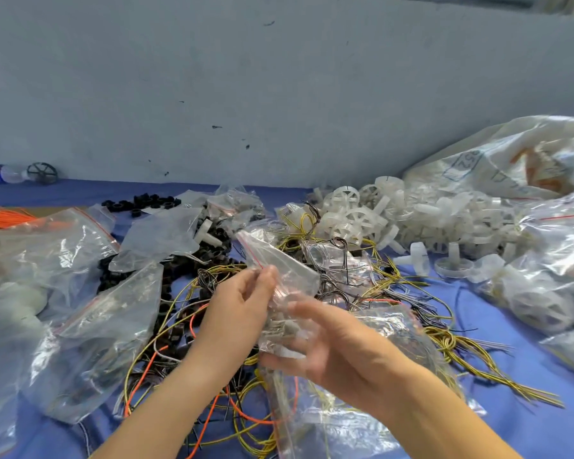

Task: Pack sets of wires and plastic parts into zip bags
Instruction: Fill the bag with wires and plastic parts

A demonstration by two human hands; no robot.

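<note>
Clear zip bag [289, 270], seemingly holding parts, is just above the wire pile [388, 279], left hand [236, 313] pinching its mouth, right hand [332, 339] gripping its base. Sealing seems next: press firmly along the strip.

We look down on a small packing workshop: a blue-covered worktop [80, 190] against a bare, scuffed wall [212, 77] is buried under loose stock. There is a heap of white plastic wheels [362, 220], black plastic rings [140, 202], tangled yellow wires [444, 339], orange wires [4, 217], part-filled clear zip bags [96, 326], and a bulk sack [511, 160] slumped at the right.
</note>
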